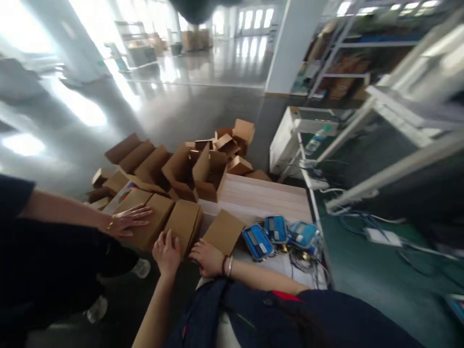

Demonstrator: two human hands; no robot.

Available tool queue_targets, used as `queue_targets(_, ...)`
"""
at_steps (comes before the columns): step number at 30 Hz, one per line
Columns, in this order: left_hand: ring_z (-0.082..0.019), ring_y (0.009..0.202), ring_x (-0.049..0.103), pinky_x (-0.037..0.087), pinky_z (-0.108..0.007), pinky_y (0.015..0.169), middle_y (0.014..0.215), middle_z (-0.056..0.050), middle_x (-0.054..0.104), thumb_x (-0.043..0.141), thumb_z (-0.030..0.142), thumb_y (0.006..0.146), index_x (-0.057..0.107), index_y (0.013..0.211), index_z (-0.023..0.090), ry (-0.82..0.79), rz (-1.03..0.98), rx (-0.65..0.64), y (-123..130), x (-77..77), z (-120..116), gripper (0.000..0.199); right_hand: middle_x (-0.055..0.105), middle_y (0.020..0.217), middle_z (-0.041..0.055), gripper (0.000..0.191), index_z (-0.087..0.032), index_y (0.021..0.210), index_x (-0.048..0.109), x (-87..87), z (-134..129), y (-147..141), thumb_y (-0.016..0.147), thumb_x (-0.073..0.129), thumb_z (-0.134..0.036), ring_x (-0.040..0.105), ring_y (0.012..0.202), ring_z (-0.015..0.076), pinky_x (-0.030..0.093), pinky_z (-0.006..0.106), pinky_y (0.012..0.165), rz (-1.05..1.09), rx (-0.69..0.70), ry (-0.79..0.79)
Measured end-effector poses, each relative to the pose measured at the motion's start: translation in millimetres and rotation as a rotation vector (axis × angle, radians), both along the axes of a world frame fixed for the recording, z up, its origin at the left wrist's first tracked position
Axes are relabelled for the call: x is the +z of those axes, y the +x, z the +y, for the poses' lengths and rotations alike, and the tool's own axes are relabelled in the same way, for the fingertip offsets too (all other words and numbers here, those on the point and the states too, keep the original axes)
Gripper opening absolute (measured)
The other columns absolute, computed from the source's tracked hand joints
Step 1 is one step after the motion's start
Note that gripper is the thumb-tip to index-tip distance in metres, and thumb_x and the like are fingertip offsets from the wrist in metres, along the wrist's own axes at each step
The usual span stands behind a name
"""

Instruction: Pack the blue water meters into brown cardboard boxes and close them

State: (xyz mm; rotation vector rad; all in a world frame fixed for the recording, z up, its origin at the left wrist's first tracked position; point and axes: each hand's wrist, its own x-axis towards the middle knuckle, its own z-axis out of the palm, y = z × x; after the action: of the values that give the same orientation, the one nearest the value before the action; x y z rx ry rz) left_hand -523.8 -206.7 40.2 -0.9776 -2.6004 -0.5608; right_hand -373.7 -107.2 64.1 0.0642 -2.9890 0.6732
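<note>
A closed brown cardboard box [185, 217] stands at the near edge of the table, end toward me. My left hand [166, 253] is at its near left corner, fingers bent against the cardboard. From the other side my right hand [208, 258], with a bracelet on the wrist, reaches to the near right corner, its fingers curled together and the fingertips partly hidden. Beside it lies a lower brown cardboard piece [224, 231], its near edge partly under my right hand. Whether that piece is a box or a flat sheet I cannot tell.
A co-worker's hand [134, 220] lies flat on closed boxes at the left. Several open cardboard boxes [177, 169] line the table's far side. Blue zipped cases [258, 241] and cables [304, 261] lie right. A white metal frame [348, 188] stands beyond; a bottle [317, 139] is beside it.
</note>
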Motion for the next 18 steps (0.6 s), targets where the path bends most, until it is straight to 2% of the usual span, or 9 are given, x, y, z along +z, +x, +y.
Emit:
queue_targets(7,-0.035,0.117,0.046,0.034,-0.052,0.096,0.128,-0.020,0.051,0.032,0.046,0.087,0.057,0.120,0.012,0.043,-0.066,-0.032,-7,8.8,11,0.054,0.060,0.121,0.0073,0.045,-0.015,0.114,0.056,-0.5,13,20,0.069,0.063,-0.017,0.039,0.125,0.0245,0.021,0.043,0.108,-0.039,-0.071,0.096)
queue_targets(11,-0.037,0.120,0.044,0.031,-0.055,0.098,0.129,-0.025,0.048,0.028,0.046,0.086,0.055,0.121,0.008,0.007,-0.095,-0.045,-5,12.6,15,0.059,0.058,0.126,0.0050,0.045,-0.016,0.114,0.057,-3.0,19,36,0.070,0.062,-0.014,0.036,0.129,0.0244,0.021,0.045,0.109,-0.054,-0.113,0.068)
queue_targets(14,-0.038,0.127,0.036,0.028,-0.057,0.101,0.134,-0.023,0.045,0.033,0.040,0.086,0.055,0.121,0.011,0.048,-0.022,-0.104,4,17.0,20,0.051,0.060,0.124,0.0036,0.039,-0.018,0.111,0.060,-0.8,23,51,0.072,0.060,-0.014,0.040,0.126,0.0223,0.026,0.041,0.107,-0.018,-0.162,-0.017)
queue_targets(16,-0.035,0.130,0.033,0.027,-0.056,0.103,0.136,-0.020,0.044,0.036,0.036,0.085,0.054,0.121,0.013,0.076,0.023,-0.253,16,19.3,26,0.047,0.066,0.113,0.0023,0.030,-0.019,0.105,0.063,1.4,25,66,0.077,0.054,-0.015,0.051,0.116,0.0181,0.033,0.034,0.102,0.052,-0.318,-0.130)
queue_targets(18,-0.032,0.126,0.040,0.030,-0.052,0.104,0.130,-0.019,0.049,0.036,0.034,0.086,0.054,0.120,0.013,0.079,-0.004,-0.434,32,18.8,34,0.045,0.069,0.103,0.0013,0.027,-0.020,0.099,0.066,2.1,32,86,0.080,0.048,-0.013,0.058,0.103,0.0150,0.040,0.028,0.095,0.115,-0.618,-0.222)
